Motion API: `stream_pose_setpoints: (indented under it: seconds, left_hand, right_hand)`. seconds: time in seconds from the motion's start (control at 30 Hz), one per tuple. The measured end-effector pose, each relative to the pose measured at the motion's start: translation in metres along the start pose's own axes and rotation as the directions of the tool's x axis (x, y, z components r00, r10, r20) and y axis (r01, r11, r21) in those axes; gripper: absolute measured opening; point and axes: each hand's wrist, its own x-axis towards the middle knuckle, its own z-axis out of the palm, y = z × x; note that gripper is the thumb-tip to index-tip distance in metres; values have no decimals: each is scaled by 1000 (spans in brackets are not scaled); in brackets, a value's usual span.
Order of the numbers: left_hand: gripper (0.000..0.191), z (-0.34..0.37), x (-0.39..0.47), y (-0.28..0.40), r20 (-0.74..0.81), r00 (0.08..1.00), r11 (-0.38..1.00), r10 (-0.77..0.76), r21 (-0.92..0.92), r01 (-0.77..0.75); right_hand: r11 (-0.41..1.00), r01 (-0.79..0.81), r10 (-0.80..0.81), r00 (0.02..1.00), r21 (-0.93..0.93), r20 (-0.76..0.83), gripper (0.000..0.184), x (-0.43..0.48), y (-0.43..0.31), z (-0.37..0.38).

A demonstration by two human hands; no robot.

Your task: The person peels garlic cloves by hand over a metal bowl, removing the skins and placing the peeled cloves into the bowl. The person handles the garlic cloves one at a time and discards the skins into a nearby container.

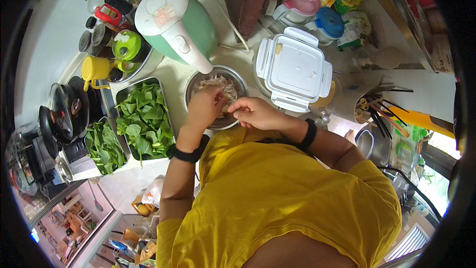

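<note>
A round steel bowl [241, 78] stands on the counter before me, with pale, papery pieces [219, 82] in it that look like garlic cloves and skins. My left hand [206, 105] is over the bowl's left part, its fingers bent inward; whether they pinch something is hidden. From the right, my right hand [256, 112] reaches over the rim with curled fingers, the index fingertip close to the left hand's fingers. Any small piece between its fingertips cannot be made out. Left of the bowl lies a metal tray of green leaves [145, 119], beside a smaller container of leaves [106, 149].
A green and white electric appliance [178, 26] stands just behind the bowl. To the right is a white clip-lock lid [297, 69]. Bottles and a yellow cup [96, 69] crowd the back left; lidded seasoning jars [302, 2] and a utensil holder [349, 106] are at the right.
</note>
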Motion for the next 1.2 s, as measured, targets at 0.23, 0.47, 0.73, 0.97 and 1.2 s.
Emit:
stream_pose_setpoints:
  seconds: [0.23, 0.47, 0.73, 0.97, 1.2]
  left_hand:
    - [15, -35, -25, 23, 17, 990, 971, -141, -195, 142]
    - [13, -22, -25, 32, -34, 989, 972, -142, -194, 133]
    - [6, -19, -31, 13, -169, 984, 998, -56, 22, 60]
    - [11, -12, -32, 9, -209, 969, 991, -131, -3, 133]
    - [27, 1, -32, 0, -83, 997, 992, 0, 124, 10]
  right_hand:
    - [993, 53, -46, 997, 107, -66, 28, 6, -6, 8]
    - [988, 153, -147, 978, 26, -144, 25, 10, -8, 14]
    - [991, 27, -6, 988, 131, -153, 37, 7, -14, 8]
    - [886, -49, 45, 999, 461, 19, 23, 8, -15, -1]
    - [739, -30, -115, 979, 673, 171, 14, 5, -12, -7]
